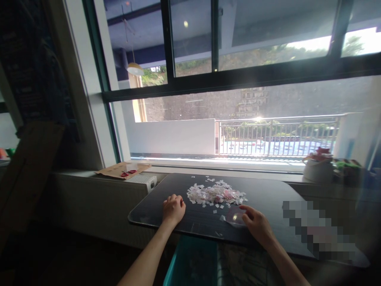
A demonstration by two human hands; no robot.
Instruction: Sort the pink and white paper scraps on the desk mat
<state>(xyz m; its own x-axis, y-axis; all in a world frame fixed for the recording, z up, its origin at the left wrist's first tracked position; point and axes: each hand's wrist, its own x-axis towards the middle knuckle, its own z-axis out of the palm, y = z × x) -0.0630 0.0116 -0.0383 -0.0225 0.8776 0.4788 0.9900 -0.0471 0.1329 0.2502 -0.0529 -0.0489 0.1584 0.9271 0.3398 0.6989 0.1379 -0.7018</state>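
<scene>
A heap of small white paper pieces (208,194), a few of them pinkish, lies on the dark table (262,194). To the left of the heap, my left hand (174,208) rests on the tabletop with its fingers curled in; whatever they may hold is hidden. My right hand (258,226) is at the right side of a shallow clear plastic dish (235,217) in front of the heap. Its index finger and thumb are bent around the dish's rim. Several loose paper pieces lie between the heap and the dish.
Below the table's front edge is a teal plastic bin (190,262). Red-handled scissors (128,173) lie on brown paper (113,170) on the sill at left. A white pot (318,169) stands on the sill at right. A blurred-out patch covers the table's right side.
</scene>
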